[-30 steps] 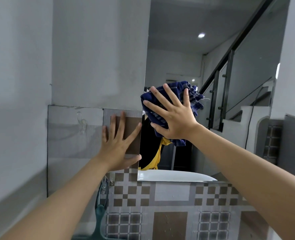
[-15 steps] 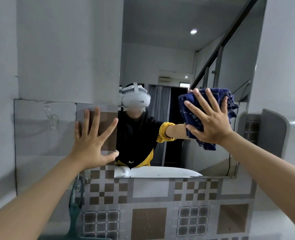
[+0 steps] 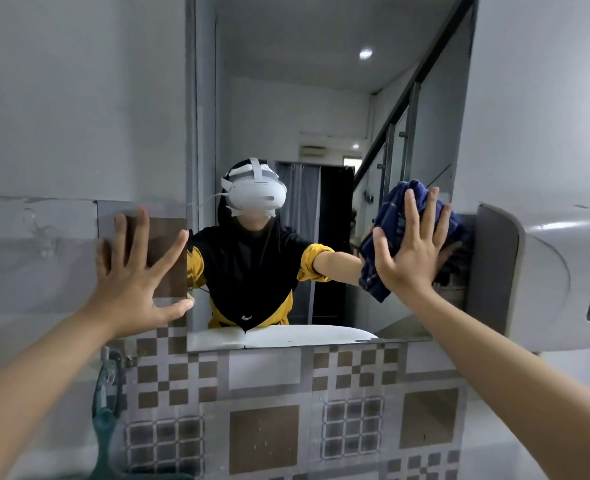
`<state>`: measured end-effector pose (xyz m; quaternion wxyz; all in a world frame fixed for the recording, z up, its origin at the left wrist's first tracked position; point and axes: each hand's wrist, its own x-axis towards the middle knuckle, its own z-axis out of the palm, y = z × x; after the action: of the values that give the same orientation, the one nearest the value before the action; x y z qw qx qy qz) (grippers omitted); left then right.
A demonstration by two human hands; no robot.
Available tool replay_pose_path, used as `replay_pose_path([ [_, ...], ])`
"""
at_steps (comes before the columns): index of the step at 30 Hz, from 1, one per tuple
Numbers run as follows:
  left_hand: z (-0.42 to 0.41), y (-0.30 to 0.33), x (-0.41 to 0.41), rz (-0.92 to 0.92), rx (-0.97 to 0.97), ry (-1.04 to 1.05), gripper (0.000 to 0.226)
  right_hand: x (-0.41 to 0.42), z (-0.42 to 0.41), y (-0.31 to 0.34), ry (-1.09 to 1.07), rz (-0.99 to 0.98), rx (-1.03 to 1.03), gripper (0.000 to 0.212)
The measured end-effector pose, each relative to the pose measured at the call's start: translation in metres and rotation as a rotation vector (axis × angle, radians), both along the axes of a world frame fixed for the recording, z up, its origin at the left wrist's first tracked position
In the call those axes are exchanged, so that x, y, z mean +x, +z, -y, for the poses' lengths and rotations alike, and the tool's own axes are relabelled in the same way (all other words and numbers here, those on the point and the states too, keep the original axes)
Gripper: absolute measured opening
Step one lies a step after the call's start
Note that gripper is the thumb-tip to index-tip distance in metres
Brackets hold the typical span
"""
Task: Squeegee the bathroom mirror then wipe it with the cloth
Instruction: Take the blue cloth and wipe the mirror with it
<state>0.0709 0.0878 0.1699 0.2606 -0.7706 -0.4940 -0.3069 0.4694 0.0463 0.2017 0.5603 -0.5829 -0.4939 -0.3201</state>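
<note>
The bathroom mirror hangs on the wall ahead and reflects a person wearing a headset. A dark blue checked cloth is pressed flat against the glass near the mirror's right edge by my right hand, fingers spread. My left hand rests flat with fingers apart on the tiled wall just left of the mirror's lower left corner, thumb touching the mirror edge. A teal squeegee hangs from a hook low on the wall at the left.
A white wall dispenser juts out right beside the mirror's right edge. Patterned brown and grey tiles cover the wall below the mirror. A clear hook sticks to the wall at the left.
My right hand has slid the cloth rightward across the mirror to its right edge. The view has shifted right too; my left hand stays planted on the wall.
</note>
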Motion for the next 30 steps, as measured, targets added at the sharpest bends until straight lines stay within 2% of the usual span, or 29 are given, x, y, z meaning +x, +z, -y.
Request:
replay_pose_path([
  [5,0.000,0.000,0.000,0.003,-0.013,0.011,0.106,-0.043,-0.005,-0.006,-0.057,-0.183,-0.039,0.075],
  [14,0.002,0.004,-0.001,-0.028,-0.043,-0.006,0.101,-0.144,-0.019,-0.011,-0.015,-0.113,-0.019,0.076],
  [22,-0.003,-0.011,-0.008,-0.044,0.003,-0.042,0.096,-0.194,-0.025,-0.001,-0.014,0.092,-0.044,0.075],
  [30,-0.008,-0.024,-0.013,-0.026,0.073,-0.091,0.093,-0.219,-0.023,0.011,-0.006,0.606,-0.101,0.072],
])
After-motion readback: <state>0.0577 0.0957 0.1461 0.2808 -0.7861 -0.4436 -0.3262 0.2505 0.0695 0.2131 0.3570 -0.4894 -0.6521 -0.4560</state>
